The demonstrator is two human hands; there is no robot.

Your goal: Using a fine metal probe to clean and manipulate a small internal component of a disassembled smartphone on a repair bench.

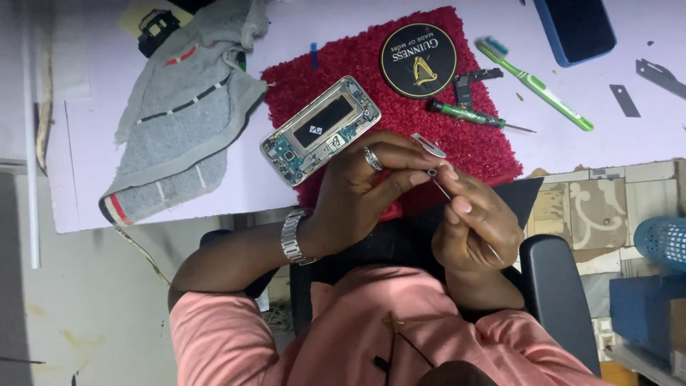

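Pink-sleeved arms lead to two hands over a red mat — the left hand (pixel 357 193), ringed and wearing a metal watch, pinches a tiny dark part (pixel 431 172) with the right hand (pixel 475 225), whose fingers close on a thin tool (pixel 444 190) — beside an opened phone (pixel 321 130) on the table (pixel 93 143).

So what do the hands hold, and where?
Right hand grips a thin metal tool mid-shaft; left hand pinches a small part at the tool's tip.
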